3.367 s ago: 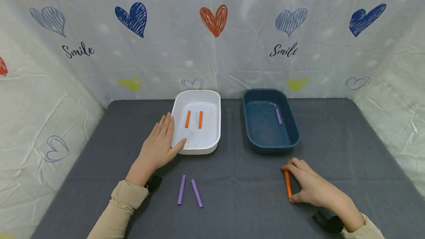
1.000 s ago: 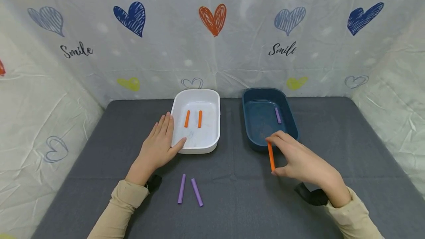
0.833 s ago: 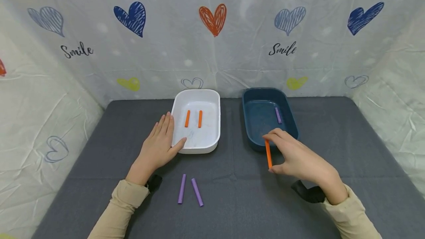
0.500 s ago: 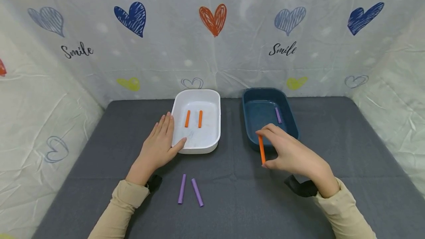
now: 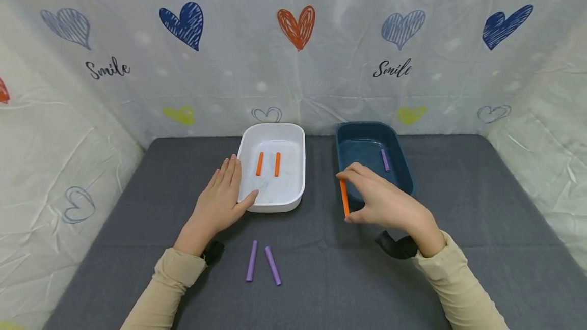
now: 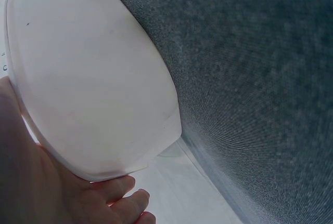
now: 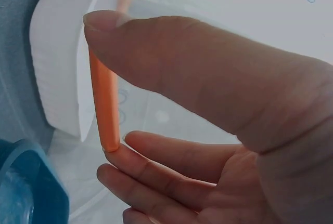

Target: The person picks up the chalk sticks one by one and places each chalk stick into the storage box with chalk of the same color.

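L hand (image 5: 217, 200): fingers straight, on L rim of white tray, thumb over near L corner; unchanged.

White tray (image 5: 284, 195): held L orange stick (image 5: 259, 164) & R orange stick (image 5: 277, 164), approx. parallel; R rim unobstructed.

L purple stick (image 5: 251, 261) & R purple stick (image 5: 272, 266): on worktop (image 5: 316, 279), nearer wearer than white tray.

Gap betw. trays: strip of worktop, open room for leftward passage.

Held orange stick (image 5: 344, 198): had just shifted L along blue tray's near edge to its near L corner (head view); judged a carry under way, now nearer white tray. Ht. unclear.

R hand (image 5: 385, 197): thumb & fingers pinched stick at its ends.

Blue tray (image 5: 362, 150): 1 purple stick (image 5: 385, 160) inside; near rim partly hidden by R hand.
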{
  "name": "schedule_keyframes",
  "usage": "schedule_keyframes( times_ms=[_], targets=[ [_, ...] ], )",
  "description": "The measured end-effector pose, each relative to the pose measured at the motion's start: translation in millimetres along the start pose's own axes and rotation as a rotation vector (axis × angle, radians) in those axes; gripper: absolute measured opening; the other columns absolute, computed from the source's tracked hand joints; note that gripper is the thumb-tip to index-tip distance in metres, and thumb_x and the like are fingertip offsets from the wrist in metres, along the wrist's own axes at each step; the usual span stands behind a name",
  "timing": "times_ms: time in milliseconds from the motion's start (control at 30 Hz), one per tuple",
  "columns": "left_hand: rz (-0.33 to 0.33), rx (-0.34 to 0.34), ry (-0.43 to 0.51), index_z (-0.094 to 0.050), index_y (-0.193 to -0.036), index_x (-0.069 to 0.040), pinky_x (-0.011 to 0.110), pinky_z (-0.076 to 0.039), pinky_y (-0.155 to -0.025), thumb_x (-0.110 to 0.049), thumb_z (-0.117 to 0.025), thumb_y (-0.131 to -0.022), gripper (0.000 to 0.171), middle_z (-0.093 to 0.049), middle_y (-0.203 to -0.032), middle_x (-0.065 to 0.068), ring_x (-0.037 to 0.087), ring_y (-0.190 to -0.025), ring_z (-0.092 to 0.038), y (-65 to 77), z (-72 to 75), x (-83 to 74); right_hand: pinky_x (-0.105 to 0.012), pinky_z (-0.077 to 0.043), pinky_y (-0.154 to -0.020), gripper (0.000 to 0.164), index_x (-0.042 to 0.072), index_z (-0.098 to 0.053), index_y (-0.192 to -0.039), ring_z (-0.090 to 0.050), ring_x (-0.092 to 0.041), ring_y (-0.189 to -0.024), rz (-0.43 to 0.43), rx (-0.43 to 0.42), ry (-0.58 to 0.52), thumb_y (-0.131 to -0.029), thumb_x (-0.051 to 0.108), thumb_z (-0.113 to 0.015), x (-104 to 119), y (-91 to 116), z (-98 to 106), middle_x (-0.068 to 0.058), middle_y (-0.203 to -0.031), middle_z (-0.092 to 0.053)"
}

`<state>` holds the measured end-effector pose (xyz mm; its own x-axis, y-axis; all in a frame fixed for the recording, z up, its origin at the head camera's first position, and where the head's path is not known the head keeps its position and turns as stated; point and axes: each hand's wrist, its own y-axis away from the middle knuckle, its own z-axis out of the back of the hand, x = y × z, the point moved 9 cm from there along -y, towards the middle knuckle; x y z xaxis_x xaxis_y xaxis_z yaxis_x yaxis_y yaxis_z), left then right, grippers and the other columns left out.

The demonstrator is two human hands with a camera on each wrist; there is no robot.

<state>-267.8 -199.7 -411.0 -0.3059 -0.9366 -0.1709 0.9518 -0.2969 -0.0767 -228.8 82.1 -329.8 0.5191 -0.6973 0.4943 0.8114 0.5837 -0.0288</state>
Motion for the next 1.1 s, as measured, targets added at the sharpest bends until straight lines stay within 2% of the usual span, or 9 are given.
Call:
schedule_keyframes(
  times_ms=[333,767,1100],
  targets=[
    [0.000,-0.007,0.004,-0.005,-0.155,0.009,0.053,-0.010,-0.120,-0.054,-0.042,-0.101,0.091,-0.002,-0.163,0.024,0.038,-0.150,-0.004,1.0,2.0,-0.9,-0.036,-0.047,-0.097,0.074,0.004,-0.053,-0.137,-0.051,-0.019,-0.114,0.006,0.017,-0.018,-0.074,0.018,-0.089,5.7,-17.7,-1.5,-0.002,-0.129,-0.051],
    [0.000,-0.005,0.004,-0.005,-0.155,0.009,0.052,-0.010,-0.120,-0.054,-0.042,-0.101,0.090,-0.002,-0.163,0.024,0.037,-0.151,-0.003,0.7,1.2,-0.3,-0.037,-0.046,-0.098,0.071,0.000,-0.055,-0.135,-0.051,-0.021,-0.111,0.007,0.043,-0.007,-0.074,0.015,-0.089,6.8,-46.9,-2.3,-0.007,-0.123,-0.052],
    [-0.003,-0.008,-0.005,-0.007,-0.154,0.010,0.053,-0.012,-0.120,-0.053,-0.043,-0.102,0.090,-0.003,-0.163,0.025,0.038,-0.150,-0.004,0.3,1.2,-0.5,-0.036,-0.048,-0.091,0.074,0.002,-0.053,-0.138,-0.052,-0.021,-0.105,-0.015,0.092,-0.005,-0.075,0.019,-0.088,9.7,-74.5,-10.3,-0.007,-0.125,-0.051]
  ],
)
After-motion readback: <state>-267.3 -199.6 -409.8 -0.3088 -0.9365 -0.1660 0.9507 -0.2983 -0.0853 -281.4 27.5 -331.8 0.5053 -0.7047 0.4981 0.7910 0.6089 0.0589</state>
